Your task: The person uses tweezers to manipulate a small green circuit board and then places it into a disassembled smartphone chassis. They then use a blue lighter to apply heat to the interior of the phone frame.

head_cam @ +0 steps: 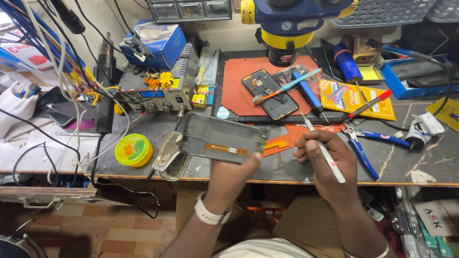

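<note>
Over bench [430, 162] front edge: phone frame [221, 143] held tilted w/ flex cable up, left hand [229, 179] fingers clamped on its right end. Right hand [327, 160] just beside, fingers pinching tweezers [322, 148], tips pointing away. Blue pliers [366, 145] near.

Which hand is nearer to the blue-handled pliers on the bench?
Right. The right hand, holding white tweezers, sits just left of the blue-handled pliers; the left hand holds the phone frame farther left.
</note>
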### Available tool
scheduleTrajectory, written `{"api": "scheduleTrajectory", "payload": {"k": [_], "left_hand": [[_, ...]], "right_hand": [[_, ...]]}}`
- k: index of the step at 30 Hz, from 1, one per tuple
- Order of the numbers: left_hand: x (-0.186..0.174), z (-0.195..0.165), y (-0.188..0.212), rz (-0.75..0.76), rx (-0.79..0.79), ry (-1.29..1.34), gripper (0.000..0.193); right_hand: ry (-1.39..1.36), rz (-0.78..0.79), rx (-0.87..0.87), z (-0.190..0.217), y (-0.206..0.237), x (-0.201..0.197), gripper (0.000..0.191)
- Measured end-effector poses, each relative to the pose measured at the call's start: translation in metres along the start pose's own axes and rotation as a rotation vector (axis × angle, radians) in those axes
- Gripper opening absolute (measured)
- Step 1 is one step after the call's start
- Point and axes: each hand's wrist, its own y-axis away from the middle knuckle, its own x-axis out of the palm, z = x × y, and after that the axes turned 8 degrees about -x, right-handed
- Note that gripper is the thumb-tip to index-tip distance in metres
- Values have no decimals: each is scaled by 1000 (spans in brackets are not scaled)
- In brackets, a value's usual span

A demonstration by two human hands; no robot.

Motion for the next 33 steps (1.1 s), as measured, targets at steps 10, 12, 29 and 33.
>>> {"api": "scheduleTrajectory", "payload": {"k": [10, 12, 29, 33], "left_hand": [[-23, -10, -14, 112, -251, 21, 13], [-24, -11, -16, 123, -102, 46, 17], [-24, -11, -17, 170, -80, -201, 16], [-25, -16, -18, 274, -98, -176, 16]], "right_hand": [[898, 389, -393, 26, -24, 18, 23], [884, 417, -329, 23, -26, 19, 19], [268, 81, -17, 25, -9, 20, 19], [343, 122, -85, 20, -7, 45, 14]]}}
